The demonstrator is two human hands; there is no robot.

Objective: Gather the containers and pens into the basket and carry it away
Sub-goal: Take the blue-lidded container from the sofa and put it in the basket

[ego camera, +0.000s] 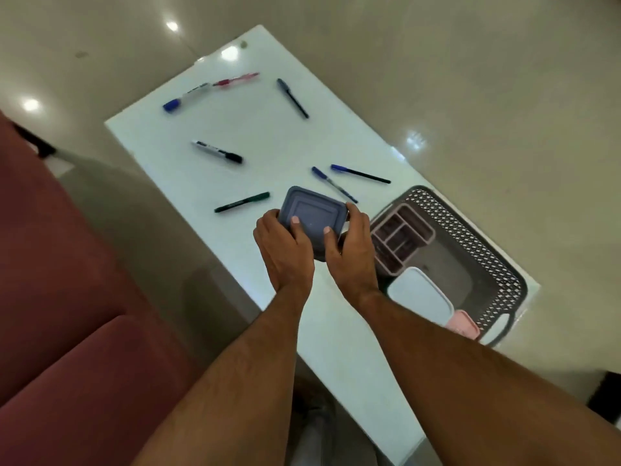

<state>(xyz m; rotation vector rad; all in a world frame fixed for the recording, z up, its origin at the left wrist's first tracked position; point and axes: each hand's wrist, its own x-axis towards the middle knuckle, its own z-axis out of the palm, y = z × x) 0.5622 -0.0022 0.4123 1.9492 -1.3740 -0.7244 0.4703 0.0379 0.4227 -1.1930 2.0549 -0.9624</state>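
Observation:
Both hands hold a grey-blue lidded container above the white table, my left hand on its near left side and my right hand on its right. Right of it sits a dark perforated basket holding a pink divided organiser, a pale blue lidded container and a pink container. Several pens lie scattered on the table: a green one, a black-capped marker, a blue-capped marker, a red pen, a dark pen and two blue pens.
A maroon sofa fills the left side, close to the table's left edge. Glossy beige floor surrounds the table. The basket stands at the table's right edge, its handle towards me.

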